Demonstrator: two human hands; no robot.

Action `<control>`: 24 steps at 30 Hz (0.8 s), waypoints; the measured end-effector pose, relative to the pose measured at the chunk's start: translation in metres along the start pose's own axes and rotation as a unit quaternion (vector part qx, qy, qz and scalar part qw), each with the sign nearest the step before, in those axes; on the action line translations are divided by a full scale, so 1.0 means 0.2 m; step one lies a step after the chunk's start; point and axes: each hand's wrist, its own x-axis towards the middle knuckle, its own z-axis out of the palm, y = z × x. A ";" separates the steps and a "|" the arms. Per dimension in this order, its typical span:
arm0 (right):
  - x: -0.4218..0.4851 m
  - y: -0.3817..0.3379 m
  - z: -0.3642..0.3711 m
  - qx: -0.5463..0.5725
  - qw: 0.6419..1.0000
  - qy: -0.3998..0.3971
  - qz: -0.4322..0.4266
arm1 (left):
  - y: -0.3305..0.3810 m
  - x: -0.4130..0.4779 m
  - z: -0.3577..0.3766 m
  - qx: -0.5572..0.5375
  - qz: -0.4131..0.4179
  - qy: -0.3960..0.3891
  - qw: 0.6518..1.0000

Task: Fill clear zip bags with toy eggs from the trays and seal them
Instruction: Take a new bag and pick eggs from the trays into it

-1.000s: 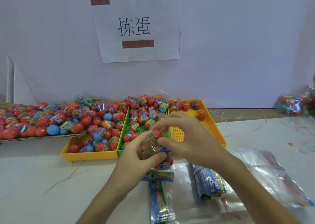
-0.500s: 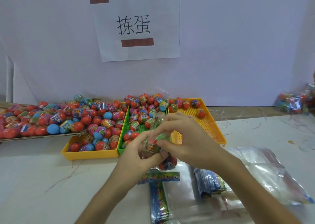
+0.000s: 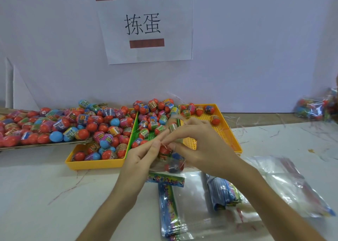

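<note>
Right, my left hand and right hand both pinch the mouth of the clear bag, which hangs with its eggs just above the middle of the desk, in front of the green tray. To seal well, I judge I should press the zip from one end and slide along, eggs kept below it. Half a second ago the right hand sat lower over the bag; now both hands meet at its top.
</note>
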 end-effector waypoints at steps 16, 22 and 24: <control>-0.02 0.00 -0.01 -0.006 1.000 -0.017 -0.021 | 0.04 0.03 -0.01 -0.039 -0.123 -0.078 0.989; -0.02 0.02 0.00 0.012 0.999 0.022 -0.024 | 0.02 -0.02 0.01 -0.075 -0.177 -0.054 0.980; -0.01 0.03 -0.01 0.051 0.990 0.129 -0.022 | 0.01 -0.01 0.00 -0.070 -0.174 -0.030 0.982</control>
